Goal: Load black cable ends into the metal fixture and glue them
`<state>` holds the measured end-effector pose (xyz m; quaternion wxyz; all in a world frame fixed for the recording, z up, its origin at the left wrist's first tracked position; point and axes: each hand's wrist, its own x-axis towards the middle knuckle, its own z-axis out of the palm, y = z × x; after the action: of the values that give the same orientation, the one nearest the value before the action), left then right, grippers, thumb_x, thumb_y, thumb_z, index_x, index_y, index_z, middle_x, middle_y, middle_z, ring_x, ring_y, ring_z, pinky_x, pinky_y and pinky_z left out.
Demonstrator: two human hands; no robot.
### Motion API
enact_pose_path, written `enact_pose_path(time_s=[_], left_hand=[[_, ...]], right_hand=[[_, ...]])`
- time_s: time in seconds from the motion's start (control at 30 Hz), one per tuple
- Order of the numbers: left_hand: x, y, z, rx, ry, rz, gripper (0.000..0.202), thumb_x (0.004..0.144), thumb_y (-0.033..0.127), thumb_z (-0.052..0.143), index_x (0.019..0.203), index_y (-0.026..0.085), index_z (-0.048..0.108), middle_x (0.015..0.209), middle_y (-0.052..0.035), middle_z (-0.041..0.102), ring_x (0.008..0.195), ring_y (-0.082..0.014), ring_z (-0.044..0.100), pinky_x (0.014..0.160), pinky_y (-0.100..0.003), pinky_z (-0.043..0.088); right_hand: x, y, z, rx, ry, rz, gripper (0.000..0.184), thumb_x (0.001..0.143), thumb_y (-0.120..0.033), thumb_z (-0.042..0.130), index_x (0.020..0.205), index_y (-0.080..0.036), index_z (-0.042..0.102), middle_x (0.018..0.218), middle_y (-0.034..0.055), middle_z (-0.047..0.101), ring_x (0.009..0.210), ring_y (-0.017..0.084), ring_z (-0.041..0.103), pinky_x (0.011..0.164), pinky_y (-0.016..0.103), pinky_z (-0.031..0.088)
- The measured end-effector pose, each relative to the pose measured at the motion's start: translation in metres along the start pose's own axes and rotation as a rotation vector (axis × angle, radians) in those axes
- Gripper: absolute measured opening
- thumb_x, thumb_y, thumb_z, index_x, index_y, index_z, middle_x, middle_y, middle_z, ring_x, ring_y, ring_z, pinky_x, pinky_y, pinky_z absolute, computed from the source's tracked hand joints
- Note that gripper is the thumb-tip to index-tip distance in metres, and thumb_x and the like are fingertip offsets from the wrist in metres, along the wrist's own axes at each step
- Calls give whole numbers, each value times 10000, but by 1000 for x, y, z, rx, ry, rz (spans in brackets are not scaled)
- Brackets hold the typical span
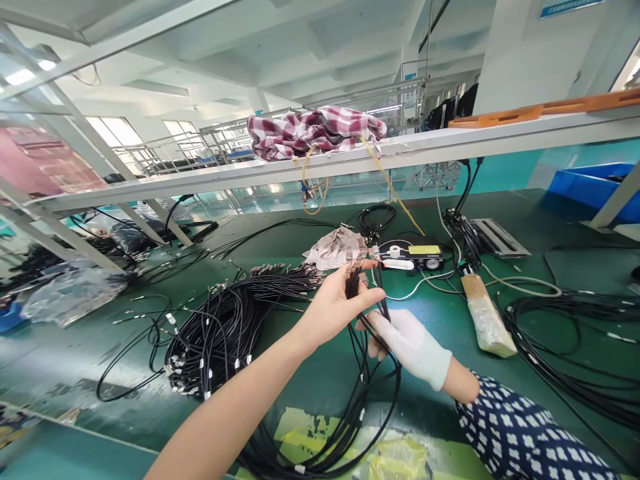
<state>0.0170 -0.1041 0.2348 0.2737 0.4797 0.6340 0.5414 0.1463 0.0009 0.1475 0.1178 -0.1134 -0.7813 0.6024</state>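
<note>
The green table [300, 363] spreads on all sides of the black box [420, 261], which serves here as the landmark. Left of the black box and nearer the wearer lies a big heap of black cables [225, 327], thick enough that it would probably feel heavy if lifted whole. The held cables [336, 440] are a smaller bundle, raised just in front of the black box at their upper end and drooping toward the wearer in a wide loop; they look light, springy and smooth-jacketed, so they should bend easily, slide a little against one another and try to uncurl. The gloved right hand [407, 343], in front of the black box, has its thumb over the strands and its fingers curled beneath, a sound place to hold because the jackets can take a squeeze. The bare left hand [337, 297], left of the right one and also in front of the black box, pinches the upper part of the bundle between thumb and fingers. The small connector ends [356, 257], just left of the black box, are probably the fragile part, better steadied by the cable below them; their exact shape is too blurred to tell. Smallest are the white tags [361, 415] on the loop, nearer the wearer than the black box, likely to snag.
</note>
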Motion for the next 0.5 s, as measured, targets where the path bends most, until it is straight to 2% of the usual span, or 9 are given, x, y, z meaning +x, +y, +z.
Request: enact_pose_path(time_s=[0.1, 0.17, 0.23, 0.3, 0.33, 0.4, 0.43, 0.5], left_hand=[[3, 1, 0, 28, -13, 7, 387, 903, 484, 694, 1090, 146, 667, 712, 37, 461, 631, -89, 428, 602, -235, 346], [4, -1, 0, 26, -26, 30, 385, 928, 508, 651, 969, 126, 682, 699, 21, 487, 622, -91, 430, 584, -238, 337], [4, -1, -2, 50, -24, 59, 390, 949, 508, 616, 925, 124, 677, 733, 0, 536, 626, -96, 444, 577, -239, 345], [3, 4, -4, 94, -40, 110, 373, 974, 495, 576, 919, 136, 662, 757, -3, 547, 625, -99, 444, 585, -241, 365], [3, 9, -5, 123, -58, 150, 357, 988, 482, 553, 921, 145, 650, 765, -4, 549, 634, -105, 453, 607, -244, 389], [4, 28, -8, 228, -108, 275, 312, 1013, 431, 513, 916, 160, 634, 796, -20, 572, 717, -135, 515, 719, -268, 454], [5, 42, -8, 308, -138, 356, 281, 1017, 392, 508, 912, 164, 635, 849, -39, 601, 809, -160, 555, 813, -294, 475], [7, 75, -8, 498, -190, 538, 198, 987, 303, 557, 871, 169, 644, 920, -59, 627, 981, -210, 582, 977, -355, 453]], right_hand=[[-6, -3, 1, -169, -15, -80, 517, 1078, -542, 318, 903, -184, 647, 653, 22, 684, 577, 156, 634, 620, 273, 479], [-9, -4, -1, -308, 2, -156, 502, 1083, -517, 323, 869, -192, 640, 699, 23, 692, 633, 165, 644, 651, 285, 472], [-9, -4, -6, -458, 99, -219, 442, 1065, -526, 389, 942, -198, 659, 844, 46, 717, 766, 203, 670, 725, 327, 489], [-8, -6, -13, -570, 233, -293, 414, 1005, -573, 522, 1120, -199, 656, 1065, 88, 705, 978, 266, 666, 846, 398, 511], [-7, -8, -17, -586, 276, -330, 479, 962, -598, 592, 1226, -200, 625, 1184, 107, 675, 1093, 295, 639, 919, 437, 511], [-4, -20, -24, -530, 267, -384, 651, 897, -623, 677, 1378, -207, 536, 1360, 121, 596, 1258, 321, 566, 1052, 490, 480], [-2, -29, -28, -468, 232, -394, 694, 885, -625, 693, 1409, -210, 508, 1402, 118, 571, 1294, 323, 546, 1092, 499, 464], [3, -54, -32, -317, 147, -399, 664, 875, -617, 710, 1357, -191, 544, 1346, 112, 608, 1261, 323, 572, 1092, 494, 485]])
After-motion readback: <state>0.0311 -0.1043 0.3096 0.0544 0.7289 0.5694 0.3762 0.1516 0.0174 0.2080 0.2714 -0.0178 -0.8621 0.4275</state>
